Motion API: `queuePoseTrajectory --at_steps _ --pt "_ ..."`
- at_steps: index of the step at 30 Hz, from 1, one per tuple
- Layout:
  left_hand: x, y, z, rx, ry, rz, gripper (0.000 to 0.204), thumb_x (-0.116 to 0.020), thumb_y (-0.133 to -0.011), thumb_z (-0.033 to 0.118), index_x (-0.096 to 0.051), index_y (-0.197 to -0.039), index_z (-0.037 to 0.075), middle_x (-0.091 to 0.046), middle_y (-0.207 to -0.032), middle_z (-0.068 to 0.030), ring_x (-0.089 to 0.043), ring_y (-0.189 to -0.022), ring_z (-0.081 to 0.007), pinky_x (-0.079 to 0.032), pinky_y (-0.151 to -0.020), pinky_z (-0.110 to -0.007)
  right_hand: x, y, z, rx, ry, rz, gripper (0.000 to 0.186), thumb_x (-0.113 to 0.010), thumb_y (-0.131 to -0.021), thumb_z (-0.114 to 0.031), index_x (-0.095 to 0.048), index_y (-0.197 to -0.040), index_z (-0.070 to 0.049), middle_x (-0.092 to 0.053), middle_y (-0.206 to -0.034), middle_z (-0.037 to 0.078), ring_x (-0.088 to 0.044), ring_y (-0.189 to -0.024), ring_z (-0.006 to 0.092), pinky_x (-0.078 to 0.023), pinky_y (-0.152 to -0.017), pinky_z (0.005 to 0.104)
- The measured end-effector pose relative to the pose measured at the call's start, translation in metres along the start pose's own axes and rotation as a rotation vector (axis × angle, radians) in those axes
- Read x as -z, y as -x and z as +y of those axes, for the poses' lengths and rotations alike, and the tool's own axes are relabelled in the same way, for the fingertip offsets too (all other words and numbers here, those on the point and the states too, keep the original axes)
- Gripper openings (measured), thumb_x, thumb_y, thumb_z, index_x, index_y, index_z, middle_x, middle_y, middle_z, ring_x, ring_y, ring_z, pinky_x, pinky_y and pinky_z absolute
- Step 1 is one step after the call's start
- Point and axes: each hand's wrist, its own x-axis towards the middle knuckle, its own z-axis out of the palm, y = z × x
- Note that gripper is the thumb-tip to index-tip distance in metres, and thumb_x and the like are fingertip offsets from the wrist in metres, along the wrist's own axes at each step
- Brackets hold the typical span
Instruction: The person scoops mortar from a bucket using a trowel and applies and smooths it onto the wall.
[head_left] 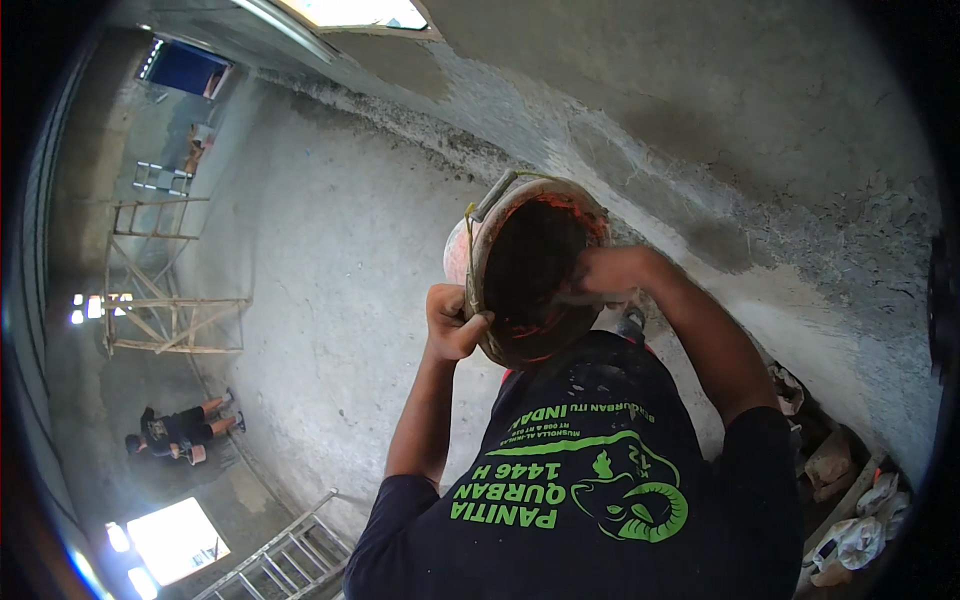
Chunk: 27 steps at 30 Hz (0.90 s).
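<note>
Grey concrete forms the floor (pixel 330 260), which runs from the near centre to the far left; along the right rises a roughly plastered wall (pixel 690 170) with darker damp-looking patches. A wooden scaffold (pixel 175 303) stands at the far left, and a metal ladder (pixel 280 565) lies at an angle at the near left. Between these, well apart from the wearer, is a co-worker (pixel 165 428) in dark clothing. At the near right, rubble (pixel 830 465) and pale plastic bags (pixel 860 542) lie at the foot of the wall. The wearer's black shirt (pixel 640 410) bears a green print. Directly in front of it, at centre, is the bucket (pixel 461 252), tilted, its mouth turned to the right, its dark interior streaked orange-red. The left hand (pixel 456 322) grips the bucket's rim at the left, thumb over the edge. The right hand (pixel 612 272) reaches into the mouth from the right; its fingers are blurred, so whether they clasp anything cannot be told. A cylindrical handle grip (pixel 494 197) lies against the far rim.
</note>
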Motion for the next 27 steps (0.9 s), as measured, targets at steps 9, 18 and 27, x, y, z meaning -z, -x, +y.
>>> queuePoseTrajectory --at_steps 9,18,27 --pt "0.005 0.016 -0.006 0.150 0.062 0.087 0.021 -0.067 -0.073 0.013 -0.054 -0.063 0.000 -0.050 -0.057 0.0003 -0.044 -0.053 -0.0071 -0.036 -0.048 -0.027 -0.044 0.030 0.060 -0.121 -1.113 -0.171 0.048 -0.057 -0.098 -0.045 -0.067 -0.110 0.001 -0.060 -0.068 0.007 -0.052 -0.046 0.0154 -0.046 -0.043 0.0279" --pt "0.008 0.031 -0.023 0.221 0.050 0.147 0.018 -0.066 -0.074 0.014 -0.056 -0.067 0.000 -0.055 -0.063 0.0025 -0.045 -0.056 -0.0064 -0.037 -0.051 -0.025 -0.071 0.114 0.057 0.313 -0.911 0.166 0.041 -0.074 -0.086 -0.035 -0.069 -0.107 0.001 -0.060 -0.070 0.004 -0.055 -0.057 0.0106 -0.046 -0.052 0.0289" --pt "-0.011 0.013 -0.019 0.268 0.103 0.277 0.021 -0.066 -0.074 0.016 -0.054 -0.066 0.002 -0.050 -0.062 0.0040 -0.041 -0.056 -0.0062 -0.033 -0.051 -0.026 -0.099 0.167 0.053 -0.070 -0.687 0.765 0.039 -0.077 -0.088 -0.027 -0.066 -0.117 -0.004 -0.064 -0.087 0.005 -0.062 -0.077 0.0100 -0.052 -0.060 0.0271"
